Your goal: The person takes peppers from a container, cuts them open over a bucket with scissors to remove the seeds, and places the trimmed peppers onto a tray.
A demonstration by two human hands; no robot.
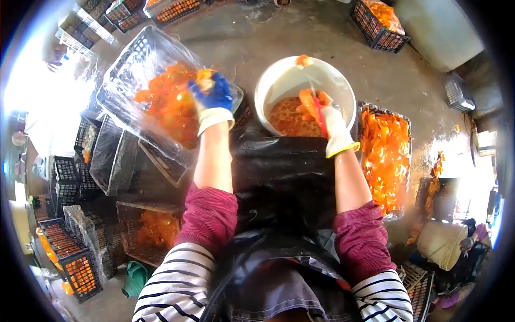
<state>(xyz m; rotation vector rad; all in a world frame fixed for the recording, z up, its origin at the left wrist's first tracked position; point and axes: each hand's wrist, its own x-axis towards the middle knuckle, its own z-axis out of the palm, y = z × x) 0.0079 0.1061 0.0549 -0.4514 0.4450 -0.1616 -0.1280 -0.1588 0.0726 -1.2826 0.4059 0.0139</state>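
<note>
My left hand (pixel 213 95), in a blue and white glove, is closed around an orange-yellow fleshy piece (pixel 205 79). It is above a plastic-lined crate (pixel 124 88) heaped with wet orange pieces (pixel 170 104). My right hand (pixel 331 121), in an orange and white glove, grips a red-handled knife (pixel 322 117), its thin blade pointing up over a white bucket (pixel 262 88). Orange pieces in cloudy liquid (pixel 292 118) lie in the bucket. One orange piece (pixel 303 61) shows at the far rim; whether it rests there or is in the air I cannot tell.
On the right stands a crate of glossy orange sheets (pixel 383 161). Several dark crates (pixel 80 273) are stacked at left, near a green container (pixel 137 279). A filled crate (pixel 381 27) sits at far right. A pale bucket (pixel 442 244) lies tilted at lower right.
</note>
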